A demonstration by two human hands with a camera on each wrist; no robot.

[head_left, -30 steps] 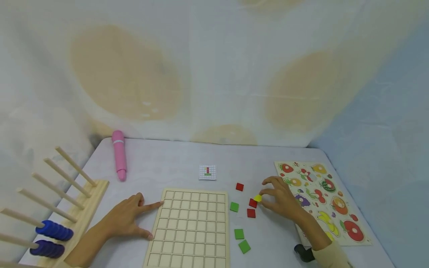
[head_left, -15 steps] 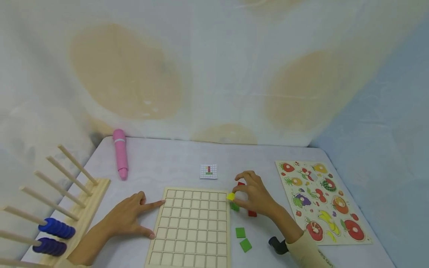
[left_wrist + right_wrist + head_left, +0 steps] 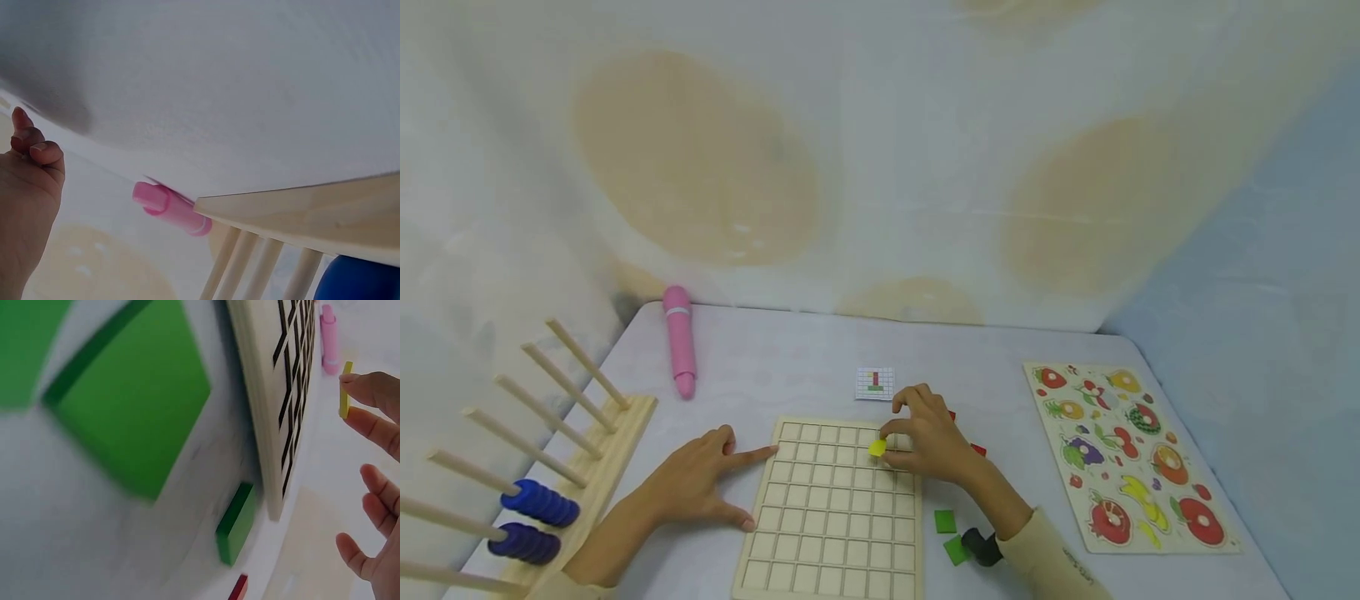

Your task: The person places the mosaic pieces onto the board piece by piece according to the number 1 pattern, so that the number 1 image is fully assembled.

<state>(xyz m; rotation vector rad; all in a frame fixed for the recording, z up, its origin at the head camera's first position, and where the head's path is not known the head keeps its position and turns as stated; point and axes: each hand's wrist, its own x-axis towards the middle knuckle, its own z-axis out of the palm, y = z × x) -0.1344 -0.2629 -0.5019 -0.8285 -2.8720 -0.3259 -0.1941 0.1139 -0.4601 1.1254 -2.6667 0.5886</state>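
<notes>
My right hand (image 3: 928,437) pinches a small yellow square tile (image 3: 877,448) between thumb and index finger, over the upper right squares of a wooden grid board (image 3: 827,523). In the right wrist view the yellow tile (image 3: 345,390) is seen edge-on at the fingertips, the other fingers spread apart. At the board's left edge, my left hand (image 3: 688,479) touches the rim with a straight index finger and thumb. Right of the board lie green tiles (image 3: 945,522) and red tiles (image 3: 978,449), partly covered by the right hand and arm.
Behind the board lies a small card (image 3: 875,383) printed with a coloured grid pattern. A fruit puzzle board (image 3: 1131,458) is at the right. On the left stand a wooden peg rack (image 3: 606,475) with blue rings (image 3: 542,503) and a pink microphone-shaped toy (image 3: 681,342).
My right hand has carried the yellow tile leftward from beside the red tiles to over the board. The left hand has kept its place at the board's edge.
</notes>
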